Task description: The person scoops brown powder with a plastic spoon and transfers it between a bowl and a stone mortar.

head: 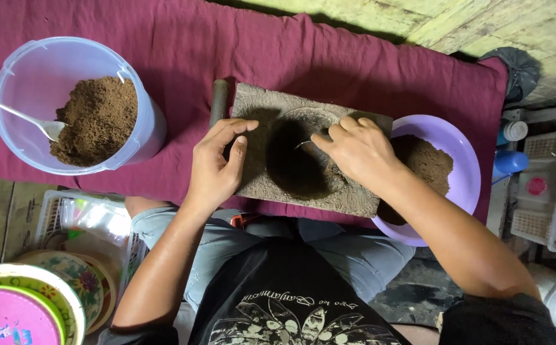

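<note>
I press the brown powder into the round mould (303,160) on the wooden board (354,195) with my right hand (354,150), fingers bent, while my open left hand (217,166) steadies the board's left edge; next, I think, needs flat, even pushing.

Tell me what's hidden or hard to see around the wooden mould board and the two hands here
Head view:
- Dark round hollow in the grey wooden board: its contents are lost in shadow.
- Thin metal piece at the right hand: too small to identify.
- Left hand: palm side hidden by its own back.
- Purple plastic bowl: near part covered by the right forearm.
</note>
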